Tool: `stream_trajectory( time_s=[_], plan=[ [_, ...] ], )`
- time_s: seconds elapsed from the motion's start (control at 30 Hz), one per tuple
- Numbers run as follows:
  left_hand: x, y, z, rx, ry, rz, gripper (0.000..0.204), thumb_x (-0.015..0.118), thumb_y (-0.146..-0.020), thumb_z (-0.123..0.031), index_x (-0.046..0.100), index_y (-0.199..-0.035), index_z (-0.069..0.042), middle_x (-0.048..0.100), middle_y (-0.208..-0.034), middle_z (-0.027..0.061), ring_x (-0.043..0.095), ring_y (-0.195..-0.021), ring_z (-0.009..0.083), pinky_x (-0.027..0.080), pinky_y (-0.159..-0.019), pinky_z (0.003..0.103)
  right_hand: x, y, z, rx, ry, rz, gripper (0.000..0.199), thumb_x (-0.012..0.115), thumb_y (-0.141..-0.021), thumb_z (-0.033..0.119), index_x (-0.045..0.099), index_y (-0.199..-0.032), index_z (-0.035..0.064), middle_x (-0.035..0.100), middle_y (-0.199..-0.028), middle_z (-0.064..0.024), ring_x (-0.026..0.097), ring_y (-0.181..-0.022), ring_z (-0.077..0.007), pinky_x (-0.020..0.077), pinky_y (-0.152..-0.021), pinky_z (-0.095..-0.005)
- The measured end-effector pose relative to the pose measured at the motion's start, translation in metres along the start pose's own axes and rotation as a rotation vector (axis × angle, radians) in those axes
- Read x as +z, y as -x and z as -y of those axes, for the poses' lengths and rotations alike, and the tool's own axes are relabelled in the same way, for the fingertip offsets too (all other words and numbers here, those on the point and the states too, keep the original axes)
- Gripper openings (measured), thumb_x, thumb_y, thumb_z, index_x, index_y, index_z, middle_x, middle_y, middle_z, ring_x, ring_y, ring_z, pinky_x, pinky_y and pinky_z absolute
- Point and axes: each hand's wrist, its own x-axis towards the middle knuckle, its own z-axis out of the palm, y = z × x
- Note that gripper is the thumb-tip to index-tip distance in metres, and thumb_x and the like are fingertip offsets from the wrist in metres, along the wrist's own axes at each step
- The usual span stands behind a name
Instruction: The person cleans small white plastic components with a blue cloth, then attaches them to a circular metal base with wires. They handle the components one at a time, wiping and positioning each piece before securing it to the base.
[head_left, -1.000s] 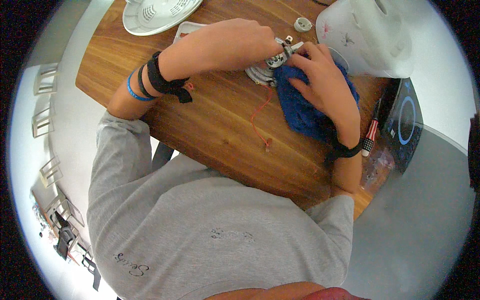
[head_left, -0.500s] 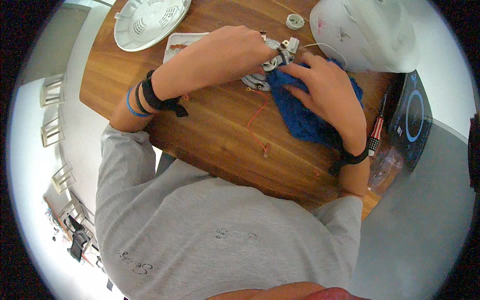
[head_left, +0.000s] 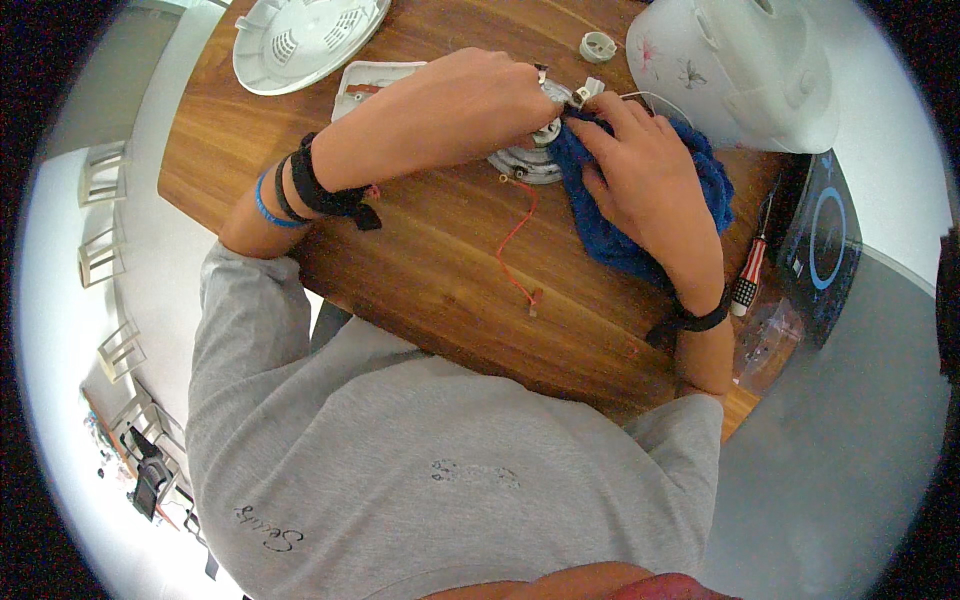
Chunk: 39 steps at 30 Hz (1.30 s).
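White vented round cover point(head_left: 305, 38) lies at the far left of the wooden table point(head_left: 440, 260). Left hand point(head_left: 480, 100) curls its fingers closed over a round metal plate point(head_left: 525, 160), centre; red wire point(head_left: 515, 245) trails toward the person. Right hand point(head_left: 645, 180) presses flat, fingers extended, on a blue cloth point(head_left: 610, 235) touching the plate. White rice cooker point(head_left: 740, 65) stands at right.

— What sort of place is this?
— A home, likely a dining corner: a round wooden desk point(head_left: 420, 250) carries a white rice cooker point(head_left: 745, 65) and an induction hob point(head_left: 825, 240), with pale chairs point(head_left: 100, 215) standing beside it.
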Motion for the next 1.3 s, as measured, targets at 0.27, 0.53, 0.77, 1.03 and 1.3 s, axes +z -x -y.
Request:
stream_trajectory(
  time_s=[0.27, 0.53, 0.77, 1.03, 1.3],
  plan=[
    [0.000, 0.000, -0.002, -0.004, 0.003, -0.034, 0.017, 0.064, -0.098, -0.016, 0.071, -0.112, -0.010, 0.075, -0.084, 0.0162, 0.077, -0.082, 0.0396, 0.063, -0.072, 0.052, -0.019, 0.002, 0.000, -0.098, -0.148, 0.153, 0.039, 0.074, -0.085, 0.012, 0.073, -0.123, 0.0064, 0.068, -0.127, -0.0085, 0.066, -0.113, -0.0321, 0.0540, -0.095, -0.0438],
    [-0.005, -0.003, 0.002, 0.031, 0.004, 0.007, 0.015, 0.065, -0.097, -0.013, 0.073, -0.109, -0.012, 0.074, -0.085, 0.0173, 0.076, -0.083, 0.0404, 0.063, -0.072, 0.051, -0.015, 0.007, -0.003, -0.068, -0.068, 0.108, 0.039, 0.063, -0.092, 0.009, 0.070, -0.130, 0.0091, 0.071, -0.129, -0.0072, 0.069, -0.110, -0.0301, 0.0545, -0.093, -0.0432],
    [-0.007, -0.001, -0.004, -0.005, 0.009, 0.019, 0.015, 0.067, -0.097, -0.015, 0.072, -0.110, -0.011, 0.075, -0.087, 0.0171, 0.076, -0.083, 0.0401, 0.062, -0.072, 0.052, -0.024, 0.007, 0.002, -0.098, -0.123, 0.193, 0.041, 0.065, -0.091, 0.009, 0.069, -0.132, 0.0089, 0.070, -0.127, -0.0079, 0.069, -0.110, -0.0314, 0.0553, -0.093, -0.0455],
    [0.003, 0.004, -0.009, -0.011, -0.057, -0.012, 0.025, 0.063, -0.099, -0.014, 0.067, -0.123, -0.014, 0.075, -0.088, 0.0157, 0.078, -0.083, 0.0379, 0.063, -0.070, 0.050, -0.027, 0.008, 0.002, -0.069, -0.170, 0.248, 0.048, 0.081, -0.085, 0.014, 0.070, -0.131, 0.0100, 0.071, -0.128, -0.0079, 0.068, -0.112, -0.0310, 0.0514, -0.092, -0.0421],
    [-0.024, 0.007, -0.018, 0.042, -0.225, 0.116, 0.038, 0.063, -0.096, -0.014, 0.063, -0.134, -0.017, 0.076, -0.104, 0.0077, 0.077, -0.096, 0.0305, 0.064, -0.077, 0.044, -0.031, 0.014, 0.010, 0.053, -0.110, 0.232, 0.051, 0.089, -0.079, 0.031, 0.069, -0.120, 0.0089, 0.071, -0.124, -0.0090, 0.067, -0.114, -0.0322, 0.0525, -0.092, -0.0451]
  ],
)
